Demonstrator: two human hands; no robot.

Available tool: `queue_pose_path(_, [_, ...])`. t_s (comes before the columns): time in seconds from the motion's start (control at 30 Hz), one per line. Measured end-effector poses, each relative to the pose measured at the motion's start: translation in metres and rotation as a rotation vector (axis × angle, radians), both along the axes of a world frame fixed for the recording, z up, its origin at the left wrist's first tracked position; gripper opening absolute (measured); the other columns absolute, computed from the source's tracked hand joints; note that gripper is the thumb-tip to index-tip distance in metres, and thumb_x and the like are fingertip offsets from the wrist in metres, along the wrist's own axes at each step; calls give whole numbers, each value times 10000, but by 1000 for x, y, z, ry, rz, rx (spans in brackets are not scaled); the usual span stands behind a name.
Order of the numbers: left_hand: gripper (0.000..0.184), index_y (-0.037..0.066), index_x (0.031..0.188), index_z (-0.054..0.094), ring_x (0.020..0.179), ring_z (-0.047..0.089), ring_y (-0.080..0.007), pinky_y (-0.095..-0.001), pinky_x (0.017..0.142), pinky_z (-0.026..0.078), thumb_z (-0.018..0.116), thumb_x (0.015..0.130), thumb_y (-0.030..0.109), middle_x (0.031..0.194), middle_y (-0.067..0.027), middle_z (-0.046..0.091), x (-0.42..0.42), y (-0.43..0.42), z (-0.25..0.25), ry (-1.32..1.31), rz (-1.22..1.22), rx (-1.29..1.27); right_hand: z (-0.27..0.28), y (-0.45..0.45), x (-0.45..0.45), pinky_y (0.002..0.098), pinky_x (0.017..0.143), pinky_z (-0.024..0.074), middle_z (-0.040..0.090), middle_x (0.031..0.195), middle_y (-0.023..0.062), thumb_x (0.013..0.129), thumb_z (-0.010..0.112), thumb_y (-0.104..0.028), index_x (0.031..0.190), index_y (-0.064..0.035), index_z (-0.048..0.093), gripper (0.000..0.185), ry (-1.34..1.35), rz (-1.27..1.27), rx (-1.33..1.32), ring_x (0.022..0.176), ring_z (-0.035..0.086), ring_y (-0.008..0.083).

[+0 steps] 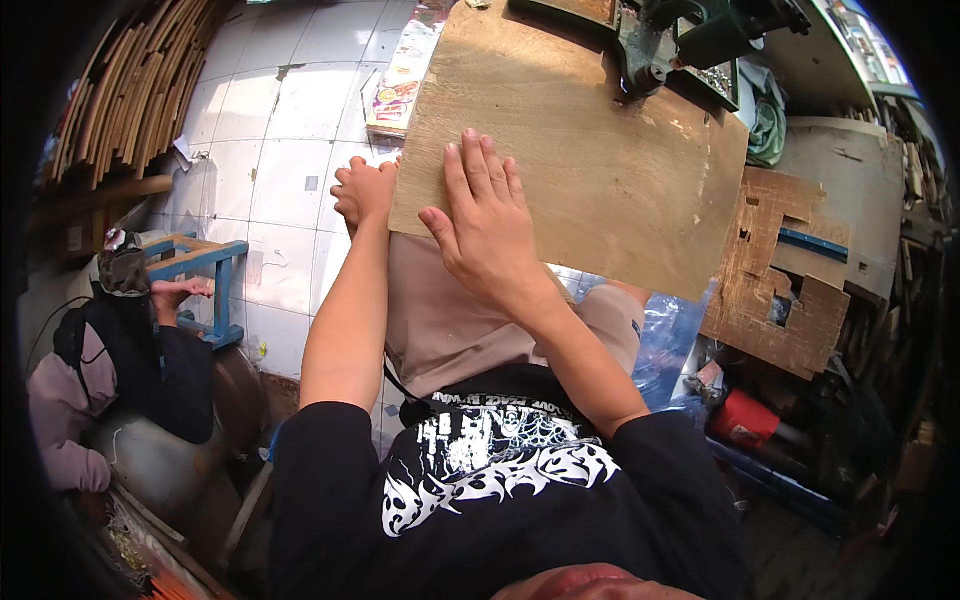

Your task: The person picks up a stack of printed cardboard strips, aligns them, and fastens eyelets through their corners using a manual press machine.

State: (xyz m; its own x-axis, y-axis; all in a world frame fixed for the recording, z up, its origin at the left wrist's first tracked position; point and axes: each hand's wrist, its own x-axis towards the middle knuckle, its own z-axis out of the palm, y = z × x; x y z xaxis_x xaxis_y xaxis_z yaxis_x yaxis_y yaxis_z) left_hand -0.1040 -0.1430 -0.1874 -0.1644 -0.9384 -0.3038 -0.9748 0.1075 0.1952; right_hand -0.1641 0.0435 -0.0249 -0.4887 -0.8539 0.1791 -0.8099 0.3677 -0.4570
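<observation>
A flat wooden board lies in front of me, over my lap. Flat on its near left part rests my right hand, fingers stretched forward and thumb out to the side, holding nothing. Just outside the board's left edge is my left hand, its fingers loosely bent and a little apart. I see nothing in it, though its underside is hidden. At the board's far side stands a dark green metal machine, with dark trays beside it; small bits fill the right-hand tray.
A printed box is beyond my left hand on the white tiled floor. Stacked wood strips stand far left, near a blue stool frame and another person's hand. Cut brown sheets lean at right.
</observation>
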Motion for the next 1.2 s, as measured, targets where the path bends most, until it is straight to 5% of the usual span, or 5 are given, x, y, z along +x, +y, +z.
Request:
queue_pose_path(0.27, [519,157,1281,575,1189,514,-359,-499,921,478,601,846,439,1328,-124,519,-1,1,6,-20,-6,12,-11,138,17,501,1213,77,268,1600,182,987,466,-432,1502,31,334,705,62,-130,267,1509,185,326])
queue_pose_path(0.43, [498,182,1308,560,1210,505,-356,-490,928,480,601,874,422,1346,-120,508,-4,3,9,-45,-1,20,-1,181,21,535,1202,57,236,1600,227,989,500,-376,1509,56,293,707,-21,-465,224,1507,170,362])
queue_pose_path(0.77, [470,187,1337,537,1238,502,-349,-469,957,492,547,921,406,1385,-112,490,-2,5,8,-67,-70,34,0,121,6,503,1205,110,260,1595,213,991,498,-354,1506,25,327,662,-53,-205,134,1494,213,364])
queue_pose_path(1.2, [534,162,1347,525,1230,512,-354,-471,951,491,591,892,434,1364,-140,497,-5,10,16,-115,-75,36,-45,293,-83,511,1185,190,266,1566,282,1047,411,-398,1501,30,324,630,-88,-1025,114,1457,252,432])
